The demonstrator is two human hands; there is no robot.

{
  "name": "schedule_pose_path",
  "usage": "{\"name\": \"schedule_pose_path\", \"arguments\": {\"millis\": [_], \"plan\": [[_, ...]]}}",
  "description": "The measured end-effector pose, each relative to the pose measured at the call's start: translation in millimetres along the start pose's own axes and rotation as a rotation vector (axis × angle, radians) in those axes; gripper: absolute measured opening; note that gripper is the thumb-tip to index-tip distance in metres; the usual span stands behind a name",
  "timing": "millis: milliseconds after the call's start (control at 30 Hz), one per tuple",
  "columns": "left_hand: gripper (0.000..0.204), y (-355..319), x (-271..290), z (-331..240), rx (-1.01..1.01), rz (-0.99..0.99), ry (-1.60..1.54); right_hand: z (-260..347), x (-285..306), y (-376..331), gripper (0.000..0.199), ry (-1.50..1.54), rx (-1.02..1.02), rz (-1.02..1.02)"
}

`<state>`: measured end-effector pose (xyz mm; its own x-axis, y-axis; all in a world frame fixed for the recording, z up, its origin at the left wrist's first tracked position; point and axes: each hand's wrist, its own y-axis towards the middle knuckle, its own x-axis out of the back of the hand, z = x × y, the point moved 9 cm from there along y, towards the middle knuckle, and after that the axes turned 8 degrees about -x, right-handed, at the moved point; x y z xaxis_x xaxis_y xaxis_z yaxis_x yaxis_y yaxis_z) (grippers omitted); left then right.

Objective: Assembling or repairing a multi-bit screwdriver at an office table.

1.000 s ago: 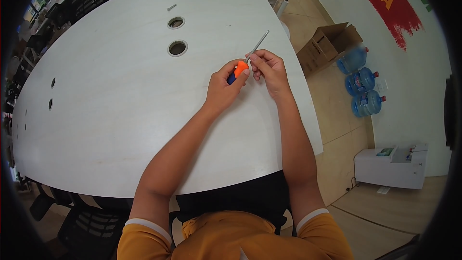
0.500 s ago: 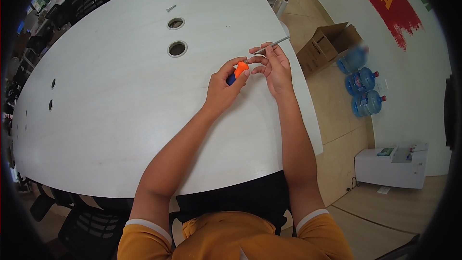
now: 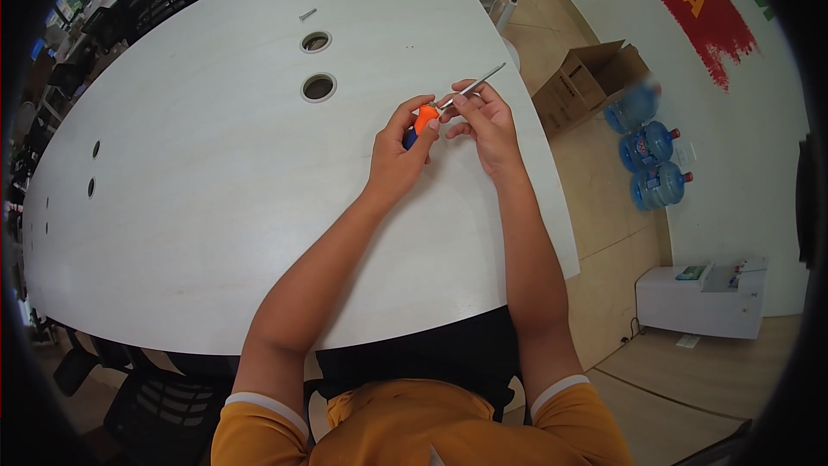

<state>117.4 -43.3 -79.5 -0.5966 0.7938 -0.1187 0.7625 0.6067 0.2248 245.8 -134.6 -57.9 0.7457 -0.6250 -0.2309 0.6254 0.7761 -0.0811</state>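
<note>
The left grip (image 3: 397, 151) is closed around a screwdriver handle (image 3: 426, 117), orange above and blue below, held over the desk (image 3: 259, 233) a little in from its right edge. The right grip (image 3: 493, 138) pinches a slim metal screwdriver shaft (image 3: 485, 78), one end by the handle's mouth, the other slanting out toward the desk's right edge. Whether the shaft sits inside the handle or only meets it, I cannot tell (the fingers crowd the joint).

That light pinch looks like the weak point: the shaft is thin and rod-like, so a slip could drop it, and with the right edge so near it might roll off to the floor (image 3: 604, 285). Pushing the shaft in crooked could make it jam or jab a finger. Two dark cable holes (image 3: 318, 87) farther up the desk could swallow a stray small part, such as the metal fastener (image 3: 308, 14) lying just beyond them.

Past the right edge, a cardboard box (image 3: 569, 95) stands with its flaps up, its contents hidden. Beside it are three blue water jugs (image 3: 657, 187) with red caps; their fill level is unclear.
</note>
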Motion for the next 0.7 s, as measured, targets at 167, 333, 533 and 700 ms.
{"name": "schedule_pose_path", "arguments": {"millis": [167, 333, 533, 700], "plan": [[0.04, 0.0, -1.9, 0.4, 0.008, 0.029, 0.015, -1.3, 2.2, 1.3, 0.023, 0.013, 0.008, 0.002], [0.038, 0.1, -4.7, 1.3, 0.03, 0.063, 0.014, 2.5, 1.4, 0.3, 0.024, 0.015, 0.055, -0.003], [0.033, 0.4, -5.2, 1.7, 0.026, 0.067, 0.006, 4.8, -2.1, -1.0, 0.025, -0.008, 0.074, 0.035], [0.037, 0.0, -5.0, 1.6, 0.108, 0.051, -0.02, 8.1, -6.5, -5.5, 0.025, -0.046, 0.084, 0.045]]}}
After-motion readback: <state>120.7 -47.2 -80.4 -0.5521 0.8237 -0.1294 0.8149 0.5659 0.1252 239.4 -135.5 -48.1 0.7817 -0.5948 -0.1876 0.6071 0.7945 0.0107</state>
